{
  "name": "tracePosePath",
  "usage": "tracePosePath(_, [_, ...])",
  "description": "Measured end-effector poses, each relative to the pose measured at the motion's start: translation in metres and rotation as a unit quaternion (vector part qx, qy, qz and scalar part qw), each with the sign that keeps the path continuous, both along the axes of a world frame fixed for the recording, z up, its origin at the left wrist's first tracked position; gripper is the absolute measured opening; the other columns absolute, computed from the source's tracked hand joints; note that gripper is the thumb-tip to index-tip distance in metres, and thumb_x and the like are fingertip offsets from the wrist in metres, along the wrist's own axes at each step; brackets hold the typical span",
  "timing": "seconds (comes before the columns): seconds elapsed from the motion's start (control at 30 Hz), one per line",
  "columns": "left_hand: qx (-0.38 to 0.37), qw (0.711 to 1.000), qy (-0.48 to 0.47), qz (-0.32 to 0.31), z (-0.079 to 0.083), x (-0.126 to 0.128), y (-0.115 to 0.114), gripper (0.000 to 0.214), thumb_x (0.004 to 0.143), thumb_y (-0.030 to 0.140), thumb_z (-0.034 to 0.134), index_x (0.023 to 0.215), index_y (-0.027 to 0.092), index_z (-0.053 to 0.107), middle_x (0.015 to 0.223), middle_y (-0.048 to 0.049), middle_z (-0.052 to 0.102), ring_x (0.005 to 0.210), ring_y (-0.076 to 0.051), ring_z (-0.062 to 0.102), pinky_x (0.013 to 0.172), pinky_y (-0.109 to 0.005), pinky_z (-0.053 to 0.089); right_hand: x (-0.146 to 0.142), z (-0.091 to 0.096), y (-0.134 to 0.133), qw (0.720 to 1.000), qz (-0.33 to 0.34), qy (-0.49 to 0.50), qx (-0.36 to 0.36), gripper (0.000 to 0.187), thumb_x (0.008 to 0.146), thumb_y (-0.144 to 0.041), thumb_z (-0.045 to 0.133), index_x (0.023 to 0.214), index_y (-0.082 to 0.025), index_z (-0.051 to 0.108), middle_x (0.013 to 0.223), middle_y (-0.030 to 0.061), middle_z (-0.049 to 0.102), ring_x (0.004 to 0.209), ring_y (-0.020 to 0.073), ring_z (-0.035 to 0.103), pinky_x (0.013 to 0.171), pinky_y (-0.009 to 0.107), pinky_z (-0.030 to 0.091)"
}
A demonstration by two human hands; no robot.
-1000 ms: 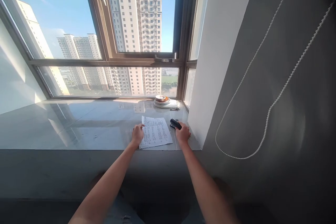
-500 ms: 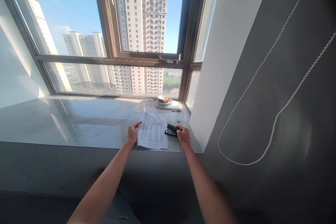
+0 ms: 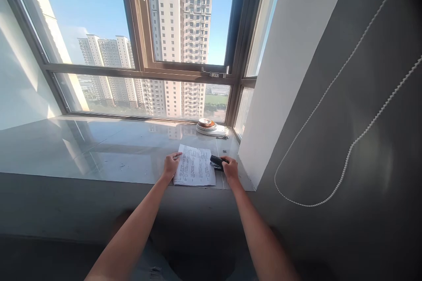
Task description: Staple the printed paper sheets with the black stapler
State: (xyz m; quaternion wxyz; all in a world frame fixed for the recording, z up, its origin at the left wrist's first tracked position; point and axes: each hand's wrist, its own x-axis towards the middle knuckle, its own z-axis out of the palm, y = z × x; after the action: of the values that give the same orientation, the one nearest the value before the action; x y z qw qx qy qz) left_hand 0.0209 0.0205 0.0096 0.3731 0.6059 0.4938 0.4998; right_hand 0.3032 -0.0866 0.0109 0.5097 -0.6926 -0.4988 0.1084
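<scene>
A printed sheaf of white paper (image 3: 195, 166) lies on the glossy grey window sill (image 3: 99, 149), near its front right corner. My left hand (image 3: 171, 166) rests on the paper's left edge, fingers curled with the forefinger stretched along the top corner. My right hand (image 3: 230, 167) grips a black stapler (image 3: 217, 161), whose jaws sit at the paper's right edge.
A stack of white plates with an orange-brown one on top (image 3: 209, 127) stands at the back right of the sill, a small dark item beside it. A white wall pillar (image 3: 277, 74) borders the right. A beaded blind cord (image 3: 346, 96) hangs against the grey blind.
My right hand brought the stapler leftward from beside the sheet onto the paper's right edge. My left hand shifted slightly up the left edge; the paper turned a little.
</scene>
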Motion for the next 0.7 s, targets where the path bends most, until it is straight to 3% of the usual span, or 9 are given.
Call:
tracePosePath(0.17, [-0.026,0.998,0.001,-0.053,0.004,0.001,-0.005,0.034,0.088,0.022,0.061,0.118,0.017,0.075,0.112,-0.0144,0.076,0.080,-0.022,0.074,0.055,-0.025,0.052,-0.024,0.013,-0.010,0.976,0.031,-0.215,0.011,0.040,0.095,-0.031,0.043,0.124,-0.026,0.072,0.126,0.0054,0.070,0.121,0.0273,0.059,0.109,0.050,0.041])
tracePosePath(0.3, [-0.039,0.998,0.017,-0.056,0.010,0.001,-0.012,0.034,0.088,0.025,0.060,0.118,0.016,0.075,0.112,-0.0153,0.076,0.070,-0.020,0.072,0.048,-0.024,0.048,-0.041,0.016,-0.018,0.935,0.111,-0.336,0.022,0.041,0.101,-0.034,0.046,0.138,-0.023,0.061,0.136,0.0086,0.065,0.126,0.0257,0.055,0.113,0.046,0.034])
tracePosePath(0.5, [-0.023,0.998,0.049,-0.023,0.007,0.004,-0.007,0.034,0.086,0.018,0.056,0.113,0.016,0.077,0.117,-0.0135,0.075,0.077,-0.019,0.071,0.055,-0.024,0.050,-0.047,0.019,-0.020,0.897,0.104,-0.427,-0.035,0.039,0.105,-0.031,0.042,0.138,-0.022,0.060,0.136,0.0111,0.064,0.127,0.0281,0.053,0.114,0.048,0.030])
tracePosePath(0.7, [0.006,0.994,0.108,-0.013,0.005,0.005,-0.005,0.033,0.085,0.015,0.057,0.111,0.017,0.077,0.121,-0.0127,0.074,0.089,-0.022,0.072,0.067,-0.027,0.052,-0.048,0.031,-0.017,0.869,0.140,-0.467,-0.080,0.035,0.104,-0.028,0.043,0.132,-0.020,0.062,0.128,0.0129,0.066,0.122,0.0291,0.055,0.111,0.050,0.032])
